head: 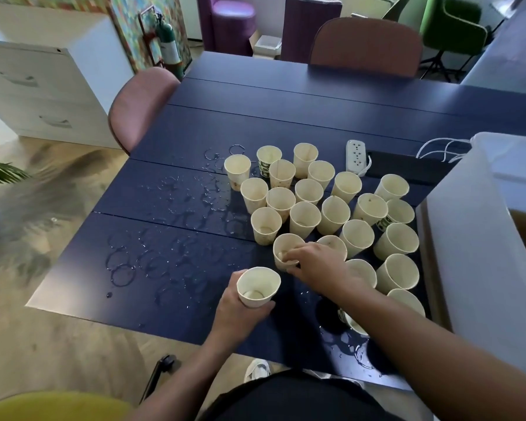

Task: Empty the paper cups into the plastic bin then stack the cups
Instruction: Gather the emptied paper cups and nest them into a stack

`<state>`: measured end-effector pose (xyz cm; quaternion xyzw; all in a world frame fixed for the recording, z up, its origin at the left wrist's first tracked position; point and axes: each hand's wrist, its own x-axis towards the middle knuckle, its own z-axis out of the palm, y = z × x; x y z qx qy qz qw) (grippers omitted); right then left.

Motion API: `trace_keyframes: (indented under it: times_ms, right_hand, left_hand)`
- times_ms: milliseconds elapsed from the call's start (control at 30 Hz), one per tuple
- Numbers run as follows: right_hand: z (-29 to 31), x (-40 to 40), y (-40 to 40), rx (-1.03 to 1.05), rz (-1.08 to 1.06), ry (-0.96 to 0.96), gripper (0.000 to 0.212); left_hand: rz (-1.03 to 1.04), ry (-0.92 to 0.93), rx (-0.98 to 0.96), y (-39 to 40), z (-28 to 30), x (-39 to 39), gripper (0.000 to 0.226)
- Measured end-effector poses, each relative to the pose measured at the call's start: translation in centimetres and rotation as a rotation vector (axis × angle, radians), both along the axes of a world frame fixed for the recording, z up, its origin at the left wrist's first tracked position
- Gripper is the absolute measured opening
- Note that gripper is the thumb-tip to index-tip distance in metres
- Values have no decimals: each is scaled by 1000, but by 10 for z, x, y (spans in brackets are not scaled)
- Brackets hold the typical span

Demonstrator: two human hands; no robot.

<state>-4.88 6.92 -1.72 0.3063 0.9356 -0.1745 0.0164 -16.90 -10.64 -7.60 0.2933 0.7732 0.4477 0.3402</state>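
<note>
On the near half of a dark blue, matte, plank-jointed table [286, 95], a person seen from above works among a crowd of small cream paper cups [331, 208], each a tapered cylinder with a rolled rim, a few carrying green print. The left hand [240, 314] has its fingers and thumb curled round one upright cream paper cup [258, 287], held just above the table's near edge with the mouth up; a little pale residue shows at its bottom, and it looks set to serve as the base of a stack. The right hand [316, 265] reaches across to the nearest cup of the cluster [286, 250], fingertips pinching its rim with some fingers inside the mouth, a grip that would lift it straight up for nesting. That cup stands on the table just beyond the held one. The other cups stand upright and close together, many touching, towards the table's right side, apparently drained. At the table's right edge sits the large translucent white plastic bin [468, 238], smooth-walled and boxy, with brownish liquid visible inside. Wet rings and scattered droplets glisten on the table's left part, where no cups stand. A white power strip [356, 156] lies past the cups, near the bin. Pink upholstered chairs [140, 107] stand at the table's far and left sides.
</note>
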Motion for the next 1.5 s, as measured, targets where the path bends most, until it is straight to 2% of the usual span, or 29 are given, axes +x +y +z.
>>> trace_keyframes:
  times_ms: [267, 400, 500, 567, 667, 767, 1200, 1500]
  right_hand:
    - [-3, -2, 1, 43, -39, 104, 22]
    - [29, 6, 4, 79, -110, 426, 16]
    - [61, 9, 0, 129, -28, 696, 16]
    - [73, 9, -5, 130, 85, 778, 15]
    - [74, 5, -15, 36, 244, 737, 17]
    - [69, 4, -20, -64, 277, 695, 19]
    - [73, 5, -9, -3, 236, 699, 18]
    - [59, 3, -22, -191, 371, 421, 17]
  left_hand:
    - [-11, 1, -32, 3, 2, -2, 59]
    - [-23, -2, -35, 6, 5, -5, 61]
    - [-32, 0, -26, 7, 9, -5, 58]
    - [-23, -20, -21, 10, 11, -4, 61]
    - [3, -71, -12, 14, 11, -3, 64]
    - [-3, -94, 3, 15, 8, -3, 61]
    - [-47, -79, 88, 7, 16, -2, 59]
    - [2, -108, 117, 8, 22, -3, 66]
